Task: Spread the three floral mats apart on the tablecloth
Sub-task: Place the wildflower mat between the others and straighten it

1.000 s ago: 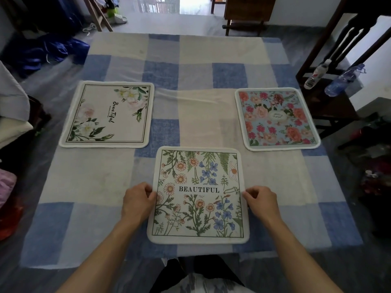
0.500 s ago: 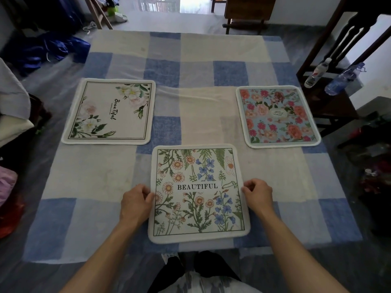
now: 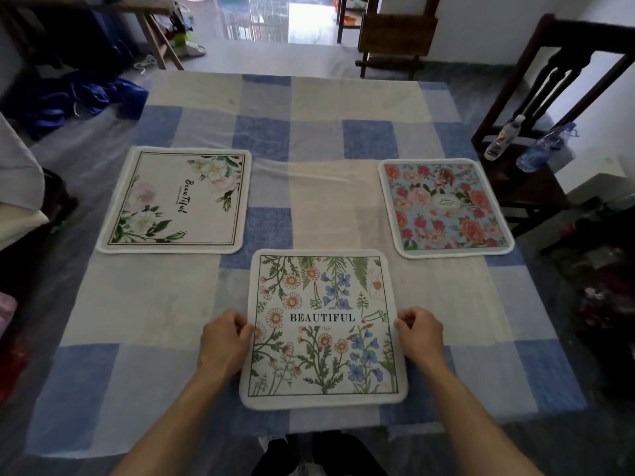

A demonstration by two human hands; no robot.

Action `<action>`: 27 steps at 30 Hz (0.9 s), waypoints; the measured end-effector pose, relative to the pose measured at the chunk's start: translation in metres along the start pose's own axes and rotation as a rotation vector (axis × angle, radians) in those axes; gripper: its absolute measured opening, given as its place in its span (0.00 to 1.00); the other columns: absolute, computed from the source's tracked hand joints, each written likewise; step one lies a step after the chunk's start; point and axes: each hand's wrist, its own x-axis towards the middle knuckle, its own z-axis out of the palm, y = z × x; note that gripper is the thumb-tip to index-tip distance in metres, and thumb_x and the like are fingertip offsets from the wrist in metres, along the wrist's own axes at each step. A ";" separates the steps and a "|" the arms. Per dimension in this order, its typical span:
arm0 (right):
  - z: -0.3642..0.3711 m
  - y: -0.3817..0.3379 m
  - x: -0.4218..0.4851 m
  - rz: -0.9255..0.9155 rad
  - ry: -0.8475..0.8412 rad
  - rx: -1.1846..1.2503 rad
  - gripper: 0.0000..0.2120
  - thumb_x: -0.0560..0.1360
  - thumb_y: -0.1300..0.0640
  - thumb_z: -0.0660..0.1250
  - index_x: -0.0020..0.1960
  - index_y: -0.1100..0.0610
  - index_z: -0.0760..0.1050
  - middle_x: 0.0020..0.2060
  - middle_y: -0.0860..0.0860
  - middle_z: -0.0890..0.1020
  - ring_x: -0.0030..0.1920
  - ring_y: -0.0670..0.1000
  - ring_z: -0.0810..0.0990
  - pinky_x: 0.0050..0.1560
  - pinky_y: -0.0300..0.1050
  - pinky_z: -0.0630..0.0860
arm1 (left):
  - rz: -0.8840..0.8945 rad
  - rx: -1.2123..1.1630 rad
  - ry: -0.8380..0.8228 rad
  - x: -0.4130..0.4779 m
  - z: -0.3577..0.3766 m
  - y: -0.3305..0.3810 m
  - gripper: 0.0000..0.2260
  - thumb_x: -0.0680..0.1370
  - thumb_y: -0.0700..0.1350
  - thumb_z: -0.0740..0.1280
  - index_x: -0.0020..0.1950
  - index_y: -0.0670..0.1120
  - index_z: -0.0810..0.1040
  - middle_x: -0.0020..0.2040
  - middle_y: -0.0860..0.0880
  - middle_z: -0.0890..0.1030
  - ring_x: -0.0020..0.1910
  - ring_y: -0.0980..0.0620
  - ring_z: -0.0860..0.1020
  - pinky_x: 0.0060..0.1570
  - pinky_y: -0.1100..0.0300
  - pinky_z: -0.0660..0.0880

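Three floral mats lie flat and apart on the blue-and-cream checked tablecloth (image 3: 319,187). The wildflower mat (image 3: 323,328) printed "BEAUTIFUL" sits nearest me at the centre. My left hand (image 3: 225,341) pinches its left edge and my right hand (image 3: 421,334) pinches its right edge. A cream mat with white roses (image 3: 175,201) lies at the far left. A light-blue mat with pink and red roses (image 3: 445,207) lies at the far right.
A dark wooden chair (image 3: 529,187) stands at the table's right side with two plastic bottles (image 3: 505,137) on its seat. Blue cloth (image 3: 75,97) is heaped on the floor at the back left. Folded fabric (image 3: 17,201) lies at the left edge.
Both hands have stayed on the wildflower mat's side edges and slid it slightly away from the table's front edge. The other two mats have not moved.
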 end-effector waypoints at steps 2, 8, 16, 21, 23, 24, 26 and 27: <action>-0.002 -0.001 0.000 0.005 -0.001 -0.007 0.03 0.76 0.64 0.68 0.49 0.61 0.79 0.43 0.53 0.82 0.42 0.50 0.79 0.42 0.40 0.72 | 0.006 -0.007 -0.008 0.002 0.001 0.001 0.08 0.76 0.44 0.71 0.39 0.48 0.75 0.37 0.51 0.80 0.36 0.52 0.79 0.38 0.55 0.79; 0.002 -0.005 -0.003 -0.012 -0.002 -0.010 0.03 0.77 0.64 0.67 0.50 0.60 0.78 0.43 0.51 0.81 0.40 0.48 0.77 0.37 0.35 0.69 | 0.028 -0.013 0.003 0.002 -0.004 -0.003 0.09 0.76 0.43 0.71 0.37 0.47 0.74 0.35 0.52 0.79 0.34 0.55 0.78 0.31 0.61 0.73; 0.004 -0.025 -0.004 -0.081 0.032 0.091 0.02 0.77 0.63 0.68 0.47 0.58 0.77 0.40 0.50 0.81 0.39 0.43 0.77 0.35 0.31 0.69 | 0.066 -0.033 0.062 0.013 -0.021 -0.004 0.08 0.76 0.42 0.70 0.39 0.45 0.75 0.36 0.49 0.80 0.36 0.50 0.79 0.39 0.54 0.78; 0.005 -0.023 -0.002 -0.058 0.014 0.090 0.02 0.77 0.63 0.67 0.48 0.58 0.77 0.41 0.50 0.80 0.39 0.41 0.76 0.35 0.30 0.68 | 0.050 -0.023 0.041 0.015 -0.016 -0.004 0.08 0.76 0.42 0.70 0.38 0.45 0.75 0.36 0.49 0.80 0.35 0.50 0.78 0.36 0.57 0.73; 0.006 -0.019 -0.003 -0.045 0.013 0.085 0.01 0.77 0.63 0.67 0.48 0.59 0.77 0.42 0.50 0.81 0.39 0.42 0.77 0.35 0.31 0.69 | 0.042 -0.022 0.028 0.013 -0.013 -0.006 0.08 0.76 0.43 0.71 0.38 0.46 0.75 0.35 0.50 0.79 0.36 0.50 0.78 0.36 0.58 0.72; 0.005 -0.017 -0.004 -0.040 0.014 0.077 0.02 0.77 0.64 0.67 0.48 0.59 0.77 0.41 0.50 0.80 0.38 0.43 0.76 0.35 0.30 0.68 | 0.041 -0.022 0.021 0.012 -0.012 -0.008 0.09 0.76 0.42 0.71 0.37 0.46 0.75 0.35 0.50 0.79 0.36 0.50 0.78 0.35 0.58 0.72; 0.006 -0.012 -0.007 -0.033 0.021 0.062 0.02 0.77 0.64 0.68 0.47 0.58 0.77 0.41 0.49 0.80 0.38 0.43 0.76 0.34 0.30 0.67 | 0.043 -0.014 0.010 0.008 -0.010 -0.013 0.09 0.75 0.42 0.71 0.37 0.46 0.75 0.34 0.52 0.79 0.35 0.54 0.77 0.32 0.61 0.70; 0.006 -0.009 -0.008 -0.033 0.026 0.055 0.02 0.77 0.64 0.68 0.47 0.58 0.77 0.40 0.49 0.80 0.38 0.42 0.76 0.34 0.30 0.66 | 0.042 -0.012 0.007 0.006 -0.009 -0.015 0.08 0.75 0.42 0.71 0.37 0.47 0.75 0.34 0.52 0.79 0.34 0.55 0.77 0.31 0.63 0.69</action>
